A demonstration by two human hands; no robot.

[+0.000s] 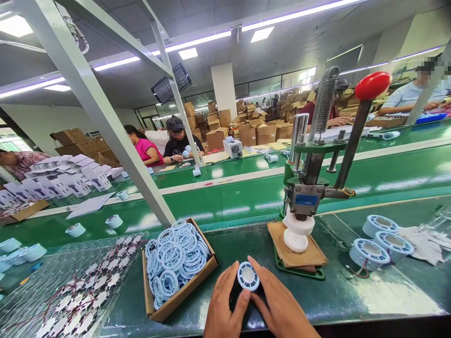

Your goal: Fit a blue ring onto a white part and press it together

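Note:
Near the front edge of the bench, I hold a small round light-blue housing with a grey metal disc in its centre and a slotted ring around it. My left hand grips its left side, the thumb at the near edge. My right hand closes on it from the right, fingers along the far and near sides. Just left of my hands is a cardboard box full of light-blue plastic rings. Behind and to the right stands a hand press with a red-knobbed lever and white round blocks.
Several similar blue housings stand at the right beside a crumpled white bag. On the left, a clear plastic tray carries metal discs with red wires. A slanted grey post rises behind the box. Co-workers sit beyond the green conveyor.

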